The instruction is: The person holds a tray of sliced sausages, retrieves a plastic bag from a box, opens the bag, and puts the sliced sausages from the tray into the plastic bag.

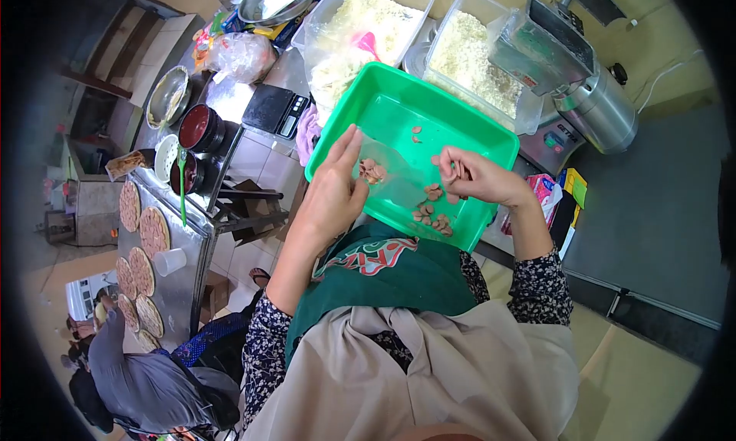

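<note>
A green tray (502,138) lies in front of me with thin brown slices (442,225) scattered on its bottom, mostly at the near right. Over its left part my left hand (333,192) holds a clear plastic bag (395,182), with several slices (372,170) showing inside it. My right hand (479,177) is above the right part of the tray, fingers curled round a few brown slices. The bag lies between my two hands.
Tubs of grated white food (376,19) (475,62) stand behind the tray. A metal machine (598,108) is at right, a black scale (272,110) at left. Round flat bases (153,230) cover a metal table (180,288). Another person (146,372) is at lower left.
</note>
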Motion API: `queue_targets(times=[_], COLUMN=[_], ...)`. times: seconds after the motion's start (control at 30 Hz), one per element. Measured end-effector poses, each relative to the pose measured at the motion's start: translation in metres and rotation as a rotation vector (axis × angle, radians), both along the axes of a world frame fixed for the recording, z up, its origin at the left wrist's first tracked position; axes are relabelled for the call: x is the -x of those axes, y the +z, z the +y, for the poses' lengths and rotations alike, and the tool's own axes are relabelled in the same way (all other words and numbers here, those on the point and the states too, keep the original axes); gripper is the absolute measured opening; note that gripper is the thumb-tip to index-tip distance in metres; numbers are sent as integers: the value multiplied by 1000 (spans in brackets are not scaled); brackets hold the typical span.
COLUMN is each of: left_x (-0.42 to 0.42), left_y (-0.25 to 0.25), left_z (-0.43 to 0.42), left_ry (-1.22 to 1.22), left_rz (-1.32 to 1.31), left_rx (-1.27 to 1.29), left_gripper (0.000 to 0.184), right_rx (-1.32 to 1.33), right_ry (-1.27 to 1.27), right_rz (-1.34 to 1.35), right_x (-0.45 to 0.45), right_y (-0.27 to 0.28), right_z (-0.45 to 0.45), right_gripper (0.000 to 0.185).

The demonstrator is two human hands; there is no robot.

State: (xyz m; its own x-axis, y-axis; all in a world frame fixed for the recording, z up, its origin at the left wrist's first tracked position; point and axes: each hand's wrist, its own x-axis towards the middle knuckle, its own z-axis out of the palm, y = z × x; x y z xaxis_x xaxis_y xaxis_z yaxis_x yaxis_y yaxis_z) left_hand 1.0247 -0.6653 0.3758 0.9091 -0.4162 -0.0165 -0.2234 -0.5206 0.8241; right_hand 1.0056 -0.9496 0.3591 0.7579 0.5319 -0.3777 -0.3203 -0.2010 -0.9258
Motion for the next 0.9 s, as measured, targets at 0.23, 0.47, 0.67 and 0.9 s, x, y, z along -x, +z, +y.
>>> queue_targets(times=[0.23,0.47,0.67,0.9], left_x=[2,2,-7,-6], left_y=[-8,-14,-32,-9], left_z=[-21,-18,4,33], left_ry=[-150,-11,51,218], left_rz=[-49,103,-276,-7], left_rx=[50,128,68,368], left_gripper=[71,74,74,74], right_rx=[-84,245,78,635], right_ry=[-59,-51,-140,-102], right_rz=[-403,-749,-300,-395], right_x=[-15,-13,-35,-93], right_y=[19,3,17,-131], right_z=[75,79,28,-9], right_gripper=[14,24,29,32])
